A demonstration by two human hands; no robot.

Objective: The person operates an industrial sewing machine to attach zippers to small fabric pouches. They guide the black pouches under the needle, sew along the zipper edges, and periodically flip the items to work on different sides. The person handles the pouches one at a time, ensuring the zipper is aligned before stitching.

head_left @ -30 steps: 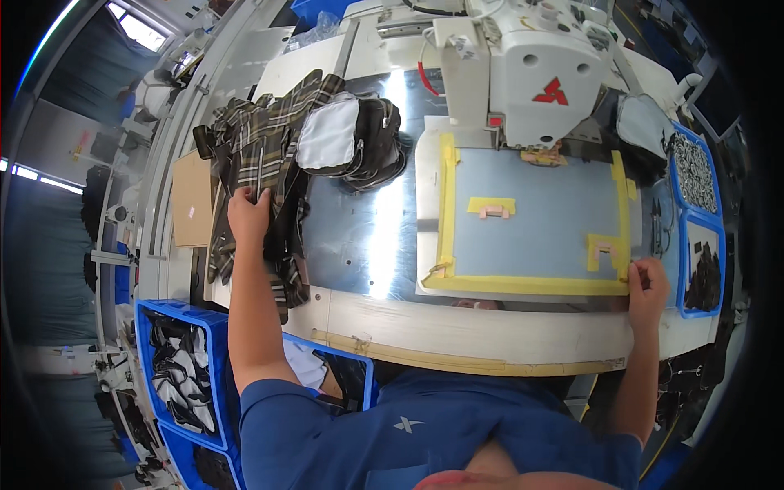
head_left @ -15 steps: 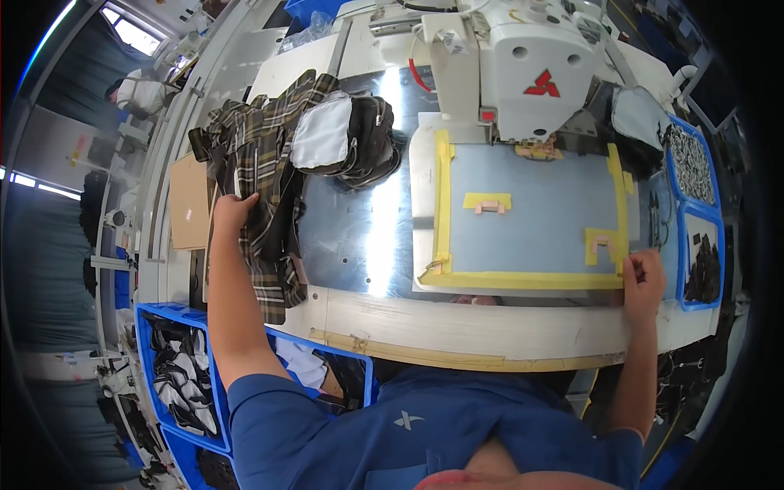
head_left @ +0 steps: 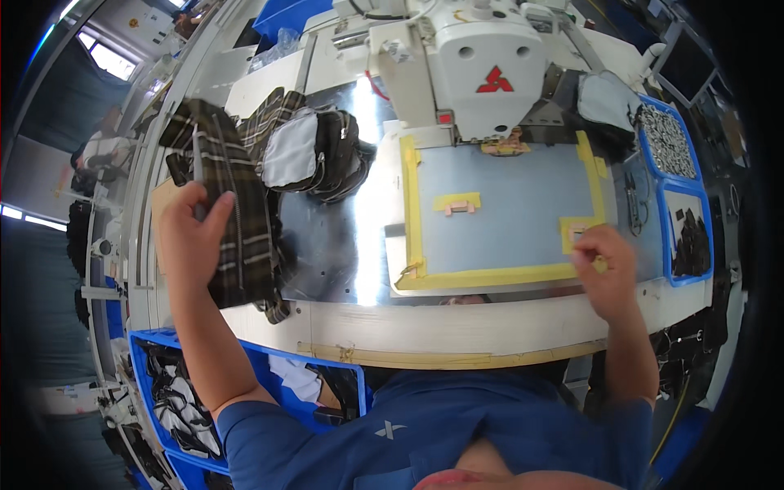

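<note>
My left hand (head_left: pixel 194 237) grips a brown-and-white plaid fabric piece (head_left: pixel 241 257) with a long zipper, at the left of the table. More plaid fabric (head_left: pixel 276 104) lies behind it, beside stacked dark pouches (head_left: pixel 335 171) with a pale cloth on top. On the right, my right hand (head_left: pixel 608 265) hovers at the lower right corner of a translucent sewing template (head_left: pixel 498 229) edged in yellow tape, fingers curled together; whether anything is between them I cannot make out. The white sewing machine head (head_left: pixel 490 53) stands over the template's back edge.
Blue trays of small metal parts (head_left: pixel 665 139) and dark scraps (head_left: pixel 686 237) sit at the right, beside scissors (head_left: pixel 633 204). Blue bins (head_left: pixel 359 388) of fabric stand below the front edge. A dark pouch with grey lining (head_left: pixel 600 102) lies right of the machine, a monitor (head_left: pixel 686 61) beyond.
My left hand has lifted the plaid piece and shifted it leftward, separating it from the fabric behind. My right hand has moved left and up onto the template's corner. The view has shifted slightly.
</note>
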